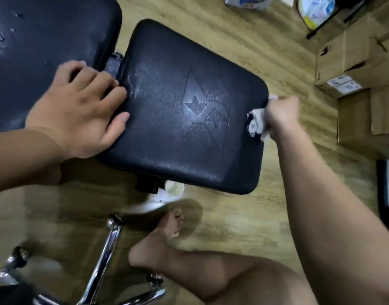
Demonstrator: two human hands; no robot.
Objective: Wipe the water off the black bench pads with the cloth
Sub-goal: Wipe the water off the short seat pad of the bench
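Right hand (281, 113) clenched round crumpled white cloth (256, 123) at right edge of black seat pad (178, 133), left hand (79, 106) flat, fingers spread, on its left edge, water drops (1, 44) on back pad (57, 29), open wooden floor (277, 62) beyond right edge, cardboard boxes (352, 62) well apart.

Black padded surface (167, 150) in two pads split by a gap. Water drops (1, 39) scattered on the far-left pad (46, 29); stamped logo (205, 113) on the nearer one, left hand (79, 106) flat on its left edge, cloth (256, 123) touching its right edge. Below, wood floor (244, 205) bearing cardboard boxes (352, 60), chrome chair base (105, 249), bare foot (158, 241).
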